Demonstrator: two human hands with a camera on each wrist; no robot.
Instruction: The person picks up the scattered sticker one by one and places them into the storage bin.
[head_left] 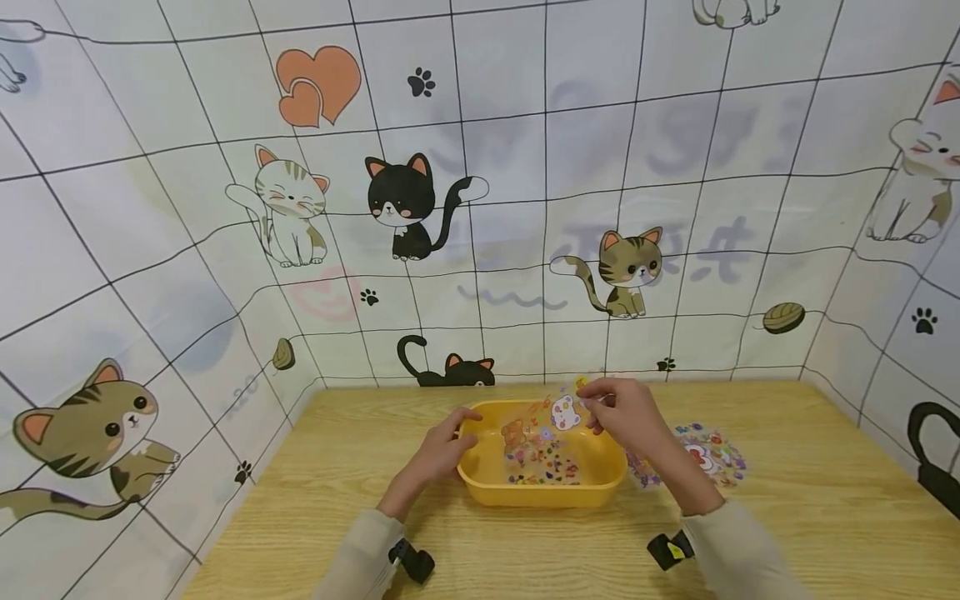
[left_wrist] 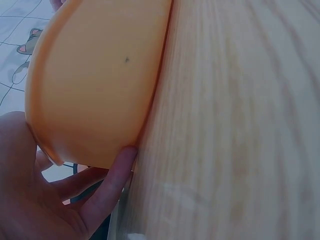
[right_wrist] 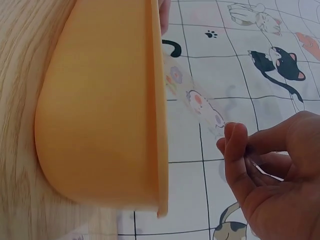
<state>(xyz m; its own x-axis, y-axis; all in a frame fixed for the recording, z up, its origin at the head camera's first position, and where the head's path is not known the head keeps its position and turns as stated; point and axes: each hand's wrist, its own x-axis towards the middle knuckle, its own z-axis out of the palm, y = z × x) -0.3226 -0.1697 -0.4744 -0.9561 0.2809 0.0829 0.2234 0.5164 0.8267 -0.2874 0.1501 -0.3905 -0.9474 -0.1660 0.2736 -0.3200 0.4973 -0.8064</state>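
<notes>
A yellow plastic basin (head_left: 540, 497) stands on the wooden table. My left hand (head_left: 442, 448) holds its left end, thumb at the rim and fingers against the outer wall (left_wrist: 100, 100). Above the basin's far right part, my right hand (head_left: 626, 414) pinches the edge of a clear film with cartoon prints (head_left: 566, 412), among them a white animal face and a brown bear. The film slants down into the basin; in the right wrist view the clear film (right_wrist: 197, 102) reaches from the fingertips past the rim. Small coloured bits show at the basin's bottom, perhaps through the film.
Right of the basin, partly behind my right forearm, lies a flat spread of colourful printed pieces (head_left: 723, 458) on the table (head_left: 337, 533). A wall covering with cat drawings (head_left: 510, 317) rises behind the table's far edge and along both sides.
</notes>
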